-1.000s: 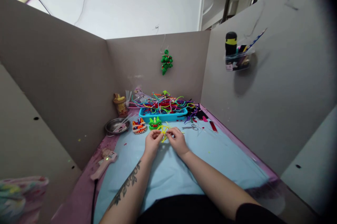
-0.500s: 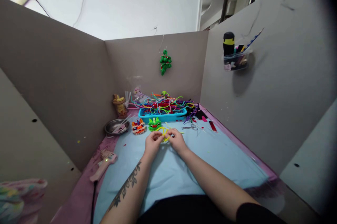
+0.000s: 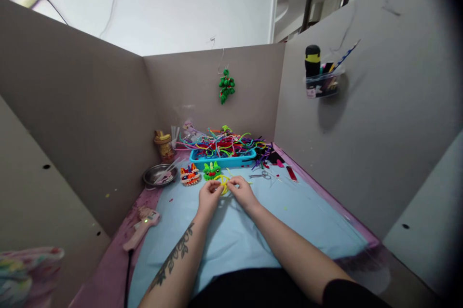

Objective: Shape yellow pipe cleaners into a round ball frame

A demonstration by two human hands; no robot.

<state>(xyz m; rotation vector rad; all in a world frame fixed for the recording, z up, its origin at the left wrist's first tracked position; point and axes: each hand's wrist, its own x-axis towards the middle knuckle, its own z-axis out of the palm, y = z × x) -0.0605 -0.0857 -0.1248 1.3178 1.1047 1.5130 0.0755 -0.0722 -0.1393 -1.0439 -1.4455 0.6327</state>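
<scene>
Between my two hands is a yellow pipe cleaner piece (image 3: 224,184), bent into a rounded shape with loose ends. My left hand (image 3: 211,195) pinches its left side, fingers closed. On the other side, my right hand (image 3: 242,191) grips it between thumb and fingers. Just beyond my left hand sits a green animal head made of pipe cleaners (image 3: 211,170), with an orange and white one (image 3: 190,175) to its left. The exact bends of the yellow piece are partly covered by my fingertips.
Behind lies a blue tray (image 3: 222,162) heaped with colourful pipe cleaners. Scissors (image 3: 261,175) rest to the right, near a red strip (image 3: 291,173). At left are a metal bowl (image 3: 159,176), a cup (image 3: 165,147) and a pink corded tool (image 3: 142,230). Grey panels enclose the table.
Both hands stay close together on the yellow piece, whose visible shape has turned slightly and looks rounder. The whole view has shifted very little.
</scene>
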